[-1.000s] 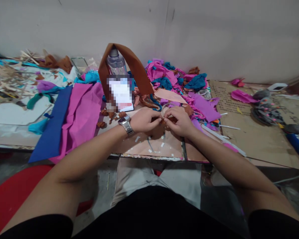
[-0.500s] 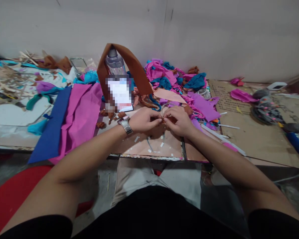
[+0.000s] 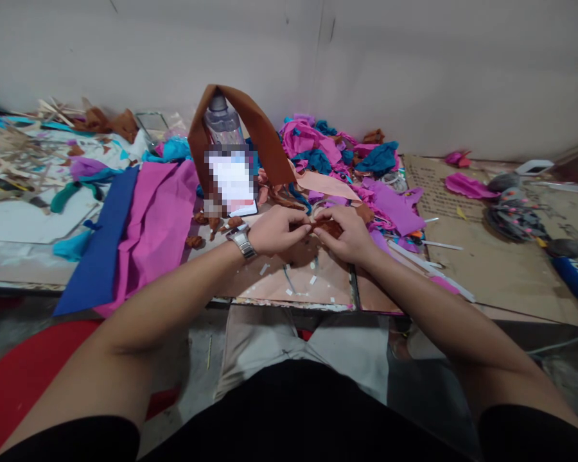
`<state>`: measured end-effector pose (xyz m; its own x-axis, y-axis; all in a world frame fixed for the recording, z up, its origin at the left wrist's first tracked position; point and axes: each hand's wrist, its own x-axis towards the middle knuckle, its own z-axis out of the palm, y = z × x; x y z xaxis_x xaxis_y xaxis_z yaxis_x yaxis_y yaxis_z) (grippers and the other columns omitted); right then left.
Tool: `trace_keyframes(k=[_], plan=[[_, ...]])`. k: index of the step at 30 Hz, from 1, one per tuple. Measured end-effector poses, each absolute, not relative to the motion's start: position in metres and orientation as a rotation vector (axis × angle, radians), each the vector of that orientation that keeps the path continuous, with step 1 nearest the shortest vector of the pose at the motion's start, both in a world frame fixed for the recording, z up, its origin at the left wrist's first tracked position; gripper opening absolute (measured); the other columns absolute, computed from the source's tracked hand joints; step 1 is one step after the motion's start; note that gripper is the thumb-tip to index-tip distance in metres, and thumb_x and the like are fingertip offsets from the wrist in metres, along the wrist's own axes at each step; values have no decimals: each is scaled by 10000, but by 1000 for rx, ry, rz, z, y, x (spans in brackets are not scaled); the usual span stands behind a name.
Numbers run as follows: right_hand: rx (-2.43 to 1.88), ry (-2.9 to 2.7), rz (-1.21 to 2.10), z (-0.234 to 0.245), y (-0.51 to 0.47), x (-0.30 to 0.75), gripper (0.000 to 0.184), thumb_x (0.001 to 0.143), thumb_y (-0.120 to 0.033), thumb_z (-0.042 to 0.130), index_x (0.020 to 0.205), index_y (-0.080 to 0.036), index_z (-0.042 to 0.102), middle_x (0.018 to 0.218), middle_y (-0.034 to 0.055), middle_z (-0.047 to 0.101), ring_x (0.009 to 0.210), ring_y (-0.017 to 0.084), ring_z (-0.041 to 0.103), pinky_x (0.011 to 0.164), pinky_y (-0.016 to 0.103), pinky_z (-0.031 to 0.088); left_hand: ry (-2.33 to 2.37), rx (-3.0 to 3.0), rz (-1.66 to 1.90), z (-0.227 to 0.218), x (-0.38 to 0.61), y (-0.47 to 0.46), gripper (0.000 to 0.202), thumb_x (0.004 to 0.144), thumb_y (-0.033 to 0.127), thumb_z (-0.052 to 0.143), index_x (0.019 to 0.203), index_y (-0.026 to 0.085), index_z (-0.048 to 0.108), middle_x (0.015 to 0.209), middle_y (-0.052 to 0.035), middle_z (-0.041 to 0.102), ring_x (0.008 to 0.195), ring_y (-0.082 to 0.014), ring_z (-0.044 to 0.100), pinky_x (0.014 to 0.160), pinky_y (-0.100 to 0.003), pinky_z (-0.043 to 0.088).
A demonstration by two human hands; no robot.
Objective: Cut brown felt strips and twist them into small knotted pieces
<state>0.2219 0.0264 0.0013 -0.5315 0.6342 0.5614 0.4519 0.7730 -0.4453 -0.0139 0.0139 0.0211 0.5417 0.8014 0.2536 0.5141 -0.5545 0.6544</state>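
My left hand (image 3: pixel 275 230), with a metal watch (image 3: pixel 241 241) on the wrist, and my right hand (image 3: pixel 344 232) meet over a peach board (image 3: pixel 293 276) at the table's front. Both pinch a small brown piece of cloth (image 3: pixel 326 226) that stretches between the fingertips. Small white scraps lie on the board under the hands. Behind the hands stands a plastic bottle (image 3: pixel 223 128) with a long brown cloth strip (image 3: pixel 264 138) draped over its top.
A blue cloth sheet (image 3: pixel 101 250) and a magenta sheet (image 3: pixel 157 221) lie to the left. A heap of pink, purple and teal cloth scraps (image 3: pixel 351 160) sits behind. Cardboard (image 3: pixel 491 256) covers the right side. Wooden sticks (image 3: pixel 9 154) are piled at far left. A red seat (image 3: pixel 24 372) is below left.
My two hands have drawn slightly apart, and the brown cloth piece now shows stretched between the fingers. The rest of the table is unchanged.
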Motion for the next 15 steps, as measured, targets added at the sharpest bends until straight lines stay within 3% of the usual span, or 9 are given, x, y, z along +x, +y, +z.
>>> trace_keyframes(k=[4, 9, 15], plan=[[-867, -2208, 339, 0, 30, 225, 425, 899, -399, 746, 1272, -230, 633, 1219, 116, 764, 1121, 333, 712, 974, 483, 495, 1165, 2175, 875, 22, -14, 14, 278, 955, 325, 563, 798, 179, 741, 731, -2, 735, 661, -138, 625, 693, -280, 453], [-946, -2222, 294, -1, 38, 231, 546, 862, -360, 769, 1360, -225, 589, 1349, 143, 707, 1207, 370, 674, 1003, 527, 505, 1197, 1975, 1046, 23, -14, 15, 241, 924, 311, 583, 759, 170, 689, 743, -23, 765, 707, -162, 702, 699, -276, 530], [-1030, -2197, 210, 4, 42, 236, 666, 791, -386, 842, 1383, -228, 581, 1280, 147, 722, 1096, 375, 694, 938, 534, 529, 1115, 1706, 1279, 22, -12, 18, 228, 917, 329, 605, 750, 176, 634, 670, -19, 720, 602, -147, 690, 593, -255, 543]])
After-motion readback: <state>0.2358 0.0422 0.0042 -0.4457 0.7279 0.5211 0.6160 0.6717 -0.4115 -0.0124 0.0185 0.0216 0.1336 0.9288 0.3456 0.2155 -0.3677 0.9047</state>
